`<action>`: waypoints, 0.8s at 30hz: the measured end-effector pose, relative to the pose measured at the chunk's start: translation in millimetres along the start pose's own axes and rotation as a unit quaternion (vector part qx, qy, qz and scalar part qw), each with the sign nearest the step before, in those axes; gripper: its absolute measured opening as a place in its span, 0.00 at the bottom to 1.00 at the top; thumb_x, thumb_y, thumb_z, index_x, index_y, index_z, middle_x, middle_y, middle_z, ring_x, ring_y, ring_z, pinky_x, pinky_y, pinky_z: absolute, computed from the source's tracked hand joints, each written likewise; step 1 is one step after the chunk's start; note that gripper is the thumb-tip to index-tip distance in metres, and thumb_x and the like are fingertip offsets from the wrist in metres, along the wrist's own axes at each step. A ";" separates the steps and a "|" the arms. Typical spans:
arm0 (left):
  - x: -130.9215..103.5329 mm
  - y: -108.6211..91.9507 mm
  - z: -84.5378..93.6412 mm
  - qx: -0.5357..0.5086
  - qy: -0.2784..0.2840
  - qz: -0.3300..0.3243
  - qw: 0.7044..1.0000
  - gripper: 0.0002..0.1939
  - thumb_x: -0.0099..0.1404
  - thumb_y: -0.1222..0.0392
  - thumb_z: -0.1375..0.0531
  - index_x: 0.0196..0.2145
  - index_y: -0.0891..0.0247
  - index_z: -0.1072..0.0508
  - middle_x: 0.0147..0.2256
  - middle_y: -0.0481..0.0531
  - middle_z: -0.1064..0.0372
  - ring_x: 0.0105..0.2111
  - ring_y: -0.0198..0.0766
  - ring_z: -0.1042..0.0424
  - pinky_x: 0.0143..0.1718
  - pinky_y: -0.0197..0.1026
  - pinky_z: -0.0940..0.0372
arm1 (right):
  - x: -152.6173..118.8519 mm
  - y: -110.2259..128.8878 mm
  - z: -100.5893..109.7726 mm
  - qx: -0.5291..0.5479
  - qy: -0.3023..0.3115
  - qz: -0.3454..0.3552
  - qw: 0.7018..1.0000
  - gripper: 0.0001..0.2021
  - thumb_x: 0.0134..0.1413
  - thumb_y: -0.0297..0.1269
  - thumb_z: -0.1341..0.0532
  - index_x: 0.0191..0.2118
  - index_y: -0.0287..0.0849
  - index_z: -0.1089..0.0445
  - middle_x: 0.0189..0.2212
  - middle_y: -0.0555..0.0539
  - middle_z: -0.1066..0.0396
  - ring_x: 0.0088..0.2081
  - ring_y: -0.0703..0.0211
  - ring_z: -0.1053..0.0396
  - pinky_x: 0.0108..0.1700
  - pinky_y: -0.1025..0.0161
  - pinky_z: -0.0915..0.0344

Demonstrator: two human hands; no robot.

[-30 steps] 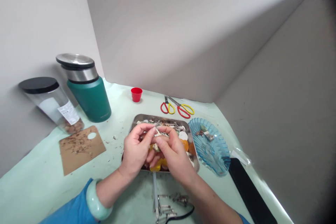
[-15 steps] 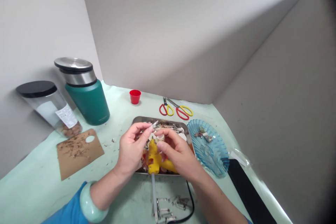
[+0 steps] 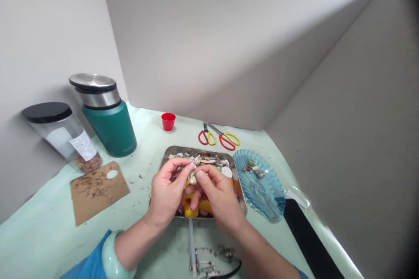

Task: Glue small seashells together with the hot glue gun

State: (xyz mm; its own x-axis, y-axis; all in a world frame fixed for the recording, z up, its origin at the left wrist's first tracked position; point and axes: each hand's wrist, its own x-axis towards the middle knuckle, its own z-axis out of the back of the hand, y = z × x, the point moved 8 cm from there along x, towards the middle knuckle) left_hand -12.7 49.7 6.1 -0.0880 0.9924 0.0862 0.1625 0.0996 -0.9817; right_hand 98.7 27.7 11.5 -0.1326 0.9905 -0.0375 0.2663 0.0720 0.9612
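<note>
We see a green bottle (image 3: 111,128) with a silver lid (image 3: 92,81) beside a red cup (image 3: 168,122). Our scissors (image 3: 227,138) pair red and yellow handles near a blue, ribbed shell-shaped dish (image 3: 262,192).

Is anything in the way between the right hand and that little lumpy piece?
Nothing visible is: the fingers of the right hand touch the lumpy piece. The yellow glue gun is beneath the hands.

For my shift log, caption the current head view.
Two bare hands hold a small pale-green shell piece above a metal tray beside a blue scalloped plate.
</note>
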 end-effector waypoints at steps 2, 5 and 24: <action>-0.1 -2.6 1.8 0.009 -0.011 -0.015 1.000 0.07 0.57 0.57 0.37 0.33 0.62 0.27 0.29 0.47 0.27 0.28 0.32 0.30 0.29 0.32 0.34 | -1.0 2.7 -1.1 0.000 0.007 -0.005 1.000 0.11 0.55 0.44 0.40 0.35 0.40 0.34 0.20 0.53 0.29 0.15 0.67 0.31 0.21 0.69 0.33; 0.4 -4.1 5.7 0.017 -0.031 -0.032 0.999 0.08 0.58 0.57 0.37 0.34 0.63 0.27 0.31 0.48 0.27 0.31 0.33 0.29 0.33 0.33 0.33 | -3.0 2.3 -4.7 -0.002 0.028 -0.036 0.999 0.11 0.48 0.37 0.35 0.38 0.39 0.31 0.21 0.53 0.28 0.21 0.63 0.27 0.28 0.66 0.29; -1.4 -17.7 3.0 0.068 -0.013 -0.083 0.994 0.06 0.58 0.58 0.37 0.34 0.62 0.26 0.31 0.48 0.25 0.28 0.33 0.28 0.29 0.32 0.33 | -1.9 31.6 25.0 -0.128 -0.079 0.109 0.983 0.12 0.57 0.35 0.42 0.47 0.41 0.32 0.28 0.49 0.26 0.26 0.63 0.29 0.33 0.64 0.30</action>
State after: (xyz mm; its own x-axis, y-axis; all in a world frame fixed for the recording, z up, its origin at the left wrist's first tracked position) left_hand -18.4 46.3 22.9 -0.1288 0.9608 0.2457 0.0085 0.2488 -0.9685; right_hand 131.2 31.1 35.1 0.0558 0.9864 0.1548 0.0204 -0.1561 0.9875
